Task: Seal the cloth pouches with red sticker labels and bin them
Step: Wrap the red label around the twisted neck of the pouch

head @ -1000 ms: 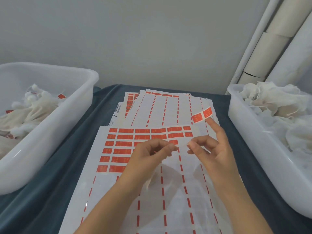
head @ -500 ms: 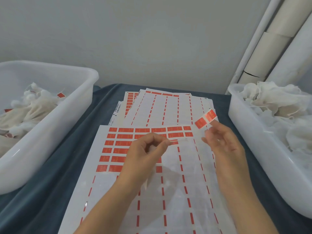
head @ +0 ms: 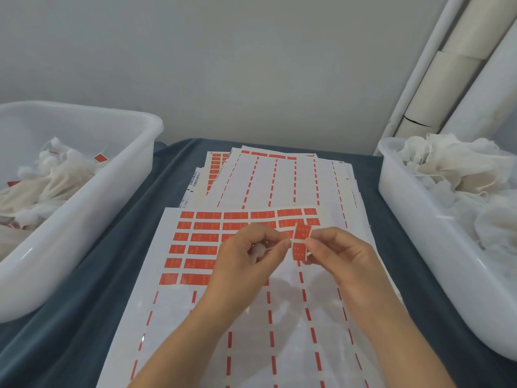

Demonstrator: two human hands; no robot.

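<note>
**Red Label Brought to the Pouch Neck**

The right hand (head: 340, 254), which half a second ago held the small red rectangular sticker label (head: 300, 242) apart, now pinches it against the left hand (head: 246, 257), whose fingers (head: 282, 243) grasp what looks like a small white cloth pouch (head: 258, 250). Sealing seems imminent. Left of the fingers, a white plastic bin (head: 134, 175) holds labelled pouches; the sticker sheet (head: 201, 247) lies beneath them.

Red sticker label (head: 301, 242): small red rectangle w/ white edge, held upright above the top label sheet (head: 195, 247), approx. centre. Sheet approx. half peeled, red stickers left in upper rows. Cloth pouches: unsealed pile (head: 458, 175) in right bin, sealed pile (head: 53, 175) in left bin.
</note>
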